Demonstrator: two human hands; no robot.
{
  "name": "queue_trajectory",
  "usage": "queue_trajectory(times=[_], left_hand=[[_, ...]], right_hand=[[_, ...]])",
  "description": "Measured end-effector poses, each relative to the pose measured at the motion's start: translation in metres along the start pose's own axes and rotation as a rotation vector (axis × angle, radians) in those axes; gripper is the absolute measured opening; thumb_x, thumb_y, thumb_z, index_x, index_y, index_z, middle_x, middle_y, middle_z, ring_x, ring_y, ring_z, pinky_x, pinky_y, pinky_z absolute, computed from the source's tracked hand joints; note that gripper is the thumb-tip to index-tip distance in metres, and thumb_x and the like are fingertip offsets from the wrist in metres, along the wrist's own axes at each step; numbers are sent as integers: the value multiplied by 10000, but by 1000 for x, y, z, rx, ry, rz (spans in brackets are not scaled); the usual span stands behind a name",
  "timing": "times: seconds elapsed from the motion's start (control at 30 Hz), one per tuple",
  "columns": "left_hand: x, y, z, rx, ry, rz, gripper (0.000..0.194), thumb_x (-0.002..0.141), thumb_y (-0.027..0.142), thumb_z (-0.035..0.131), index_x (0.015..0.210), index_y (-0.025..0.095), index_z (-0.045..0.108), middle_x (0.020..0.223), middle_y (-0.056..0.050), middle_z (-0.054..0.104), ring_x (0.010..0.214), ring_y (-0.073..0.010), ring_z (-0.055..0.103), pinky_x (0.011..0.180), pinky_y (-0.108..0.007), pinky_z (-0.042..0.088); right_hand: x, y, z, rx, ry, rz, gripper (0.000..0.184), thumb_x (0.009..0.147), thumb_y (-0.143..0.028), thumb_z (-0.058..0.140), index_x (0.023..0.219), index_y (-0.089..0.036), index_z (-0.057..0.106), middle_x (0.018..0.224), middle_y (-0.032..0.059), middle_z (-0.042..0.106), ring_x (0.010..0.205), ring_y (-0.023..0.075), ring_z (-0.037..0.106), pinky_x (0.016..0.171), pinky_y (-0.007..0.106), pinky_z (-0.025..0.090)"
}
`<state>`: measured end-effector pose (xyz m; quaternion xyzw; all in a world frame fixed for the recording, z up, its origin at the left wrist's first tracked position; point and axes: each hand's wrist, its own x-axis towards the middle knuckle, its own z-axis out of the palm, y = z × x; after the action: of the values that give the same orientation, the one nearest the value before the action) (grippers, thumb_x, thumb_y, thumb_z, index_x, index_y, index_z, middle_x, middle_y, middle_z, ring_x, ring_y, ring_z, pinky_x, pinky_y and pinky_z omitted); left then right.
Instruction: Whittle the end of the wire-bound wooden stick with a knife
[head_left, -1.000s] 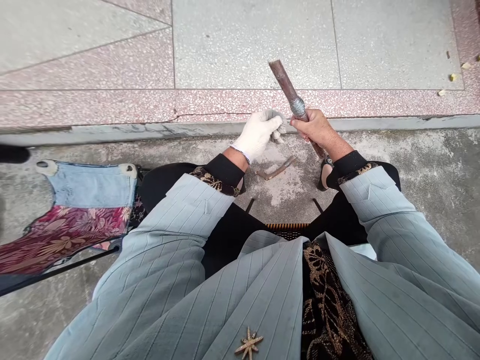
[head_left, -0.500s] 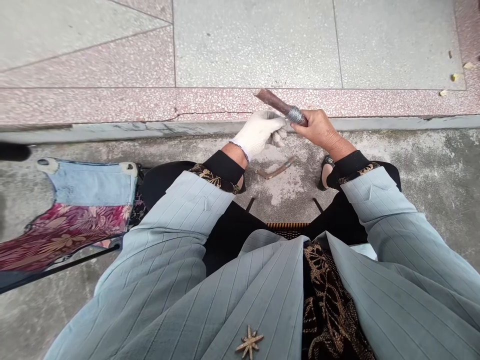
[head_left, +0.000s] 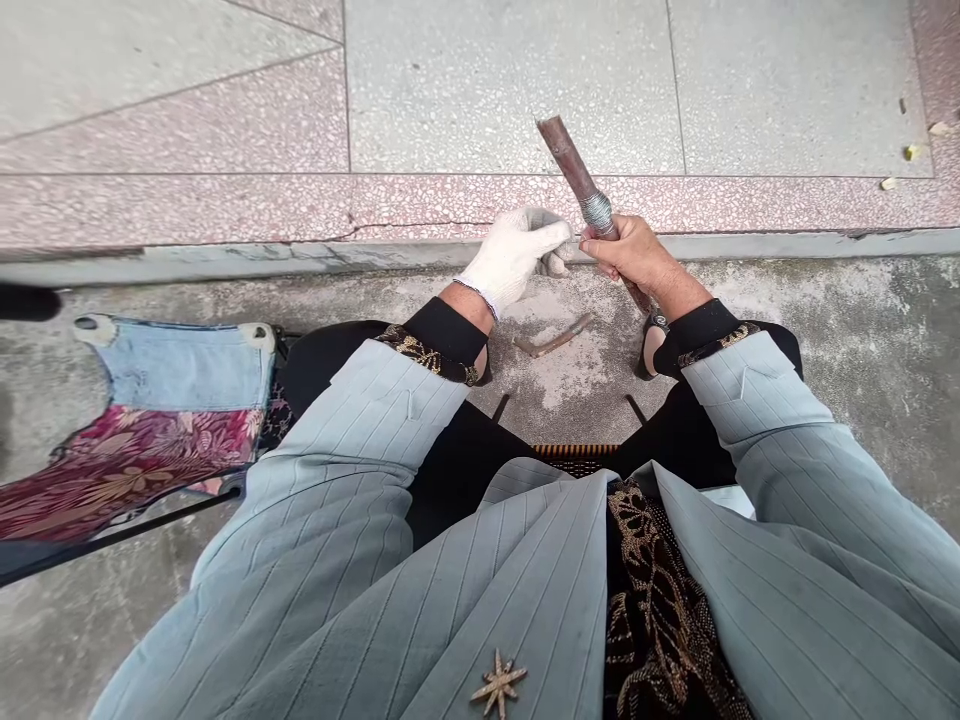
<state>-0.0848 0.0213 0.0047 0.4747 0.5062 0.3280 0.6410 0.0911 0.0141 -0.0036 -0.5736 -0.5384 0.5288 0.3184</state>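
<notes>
My right hand (head_left: 634, 255) is bare and wrapped round a rusty brown tool (head_left: 581, 180) with a silver wire-bound collar. The tool's upper end points up and away over the pink kerb. My left hand (head_left: 517, 255) wears a white glove. Its fingers are curled and pinched close against the tool, near my right fist; what they hold is too small to make out. A short bent brown stick (head_left: 551, 340) lies on the concrete just below both hands, between my knees.
A folding stool with a denim and red floral seat (head_left: 150, 420) stands at my left. A raised terrazzo step (head_left: 225, 215) runs across ahead of me. Small yellow bits (head_left: 907, 155) lie on the tiles at the far right.
Half a second ago the tool was tipped down to the left, almost level; now its upper end is raised again. My gloved left hand has stayed close to it.
</notes>
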Motion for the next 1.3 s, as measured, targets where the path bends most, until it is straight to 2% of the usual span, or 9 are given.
queue_trajectory(times=[0.17,0.3,0.37,0.53,0.67,0.83,1.03,1.2,1.3], left_hand=[[-6,2,3,-69,-71,-16,272,918,316,633,1131,153,587,718,3,623,508,-73,555,630,-247,543],[-10,-6,9,0,-120,-8,277,885,256,630,1141,158,590,847,-52,681,545,-81,572,635,-266,540],[-10,-11,12,116,-88,14,318,838,187,647,1150,171,586,896,-52,678,604,-91,591,652,-261,532],[-13,-14,15,463,124,197,526,801,111,617,1313,198,535,976,-45,674,854,-164,652,791,-274,517],[-16,-10,15,688,126,276,500,867,135,546,1361,213,551,1110,-81,689,1071,-231,649,875,-295,496],[-13,-12,17,891,148,310,379,936,170,507,1294,222,620,1200,-111,668,1152,-257,624,878,-303,480],[-4,-18,12,937,126,345,268,947,193,519,1155,239,683,1082,-98,645,1077,-259,633,833,-317,464],[2,-15,4,870,64,326,204,891,165,544,1017,191,702,1049,-102,643,1072,-267,630,892,-340,472],[5,-12,1,733,25,287,194,829,127,550,935,177,705,931,-85,660,1039,-268,630,904,-342,483]], right_hand=[[2,0,-3,14,51,8,286,818,-369,753,780,-235,503,540,-64,401,446,101,365,434,266,316],[3,0,-8,19,102,-7,279,849,-402,708,796,-239,487,546,-65,370,443,102,358,433,263,318],[5,2,-9,2,139,-11,242,853,-383,687,807,-233,503,553,-57,380,453,108,372,445,268,323],[13,11,-10,-95,255,-24,133,807,-257,655,772,-208,536,604,-27,440,543,125,433,517,275,355],[19,22,-11,-206,278,-58,130,771,-221,645,714,-199,530,625,-16,443,608,138,453,548,276,345],[21,30,-14,-286,231,-80,139,761,-238,640,686,-202,528,595,-21,428,577,127,405,527,275,300],[18,28,-16,-340,192,-69,133,732,-219,639,669,-203,523,555,-28,402,538,120,376,507,274,278],[16,23,-19,-451,137,-59,157,724,-183,661,662,-194,518,552,-38,394,541,112,372,530,278,282],[14,19,-21,-485,122,-79,203,741,-193,676,645,-192,497,571,-35,394,565,110,375,544,273,280]])
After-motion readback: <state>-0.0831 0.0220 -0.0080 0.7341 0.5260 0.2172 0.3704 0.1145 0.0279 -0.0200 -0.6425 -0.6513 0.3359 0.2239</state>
